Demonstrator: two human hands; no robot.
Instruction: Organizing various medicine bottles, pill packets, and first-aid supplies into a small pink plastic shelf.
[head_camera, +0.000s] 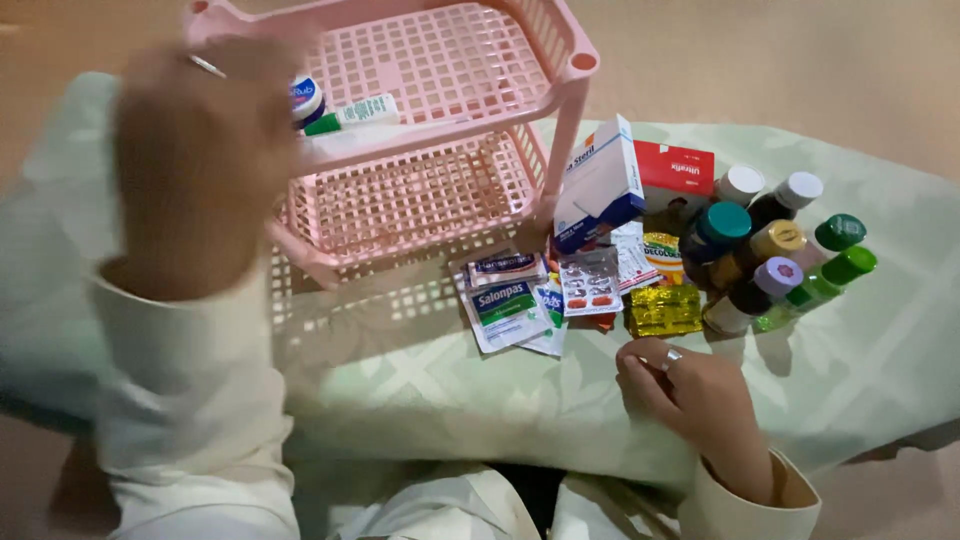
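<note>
My left hand (195, 165) is raised and blurred, its back toward me, at the left edge of the upper shelf of a pink plastic rack (578, 62). Right beside its fingers, on that shelf, lie a small blue-lidded jar (306, 100) and a white tube with a green cap (358, 112). Whether the hand grips anything is hidden. My right hand (690, 395) rests on the pale green tablecloth (880, 330) with its fingers curled and nothing in them, just below a gold foil packet (663, 310).
The rack's lower shelf (410, 200) shows nothing on it. To the right of the rack lie a white-and-blue box (600, 185), a red box (676, 166), several flat sachets (510, 300) and a cluster of small bottles (770, 250) with mixed caps.
</note>
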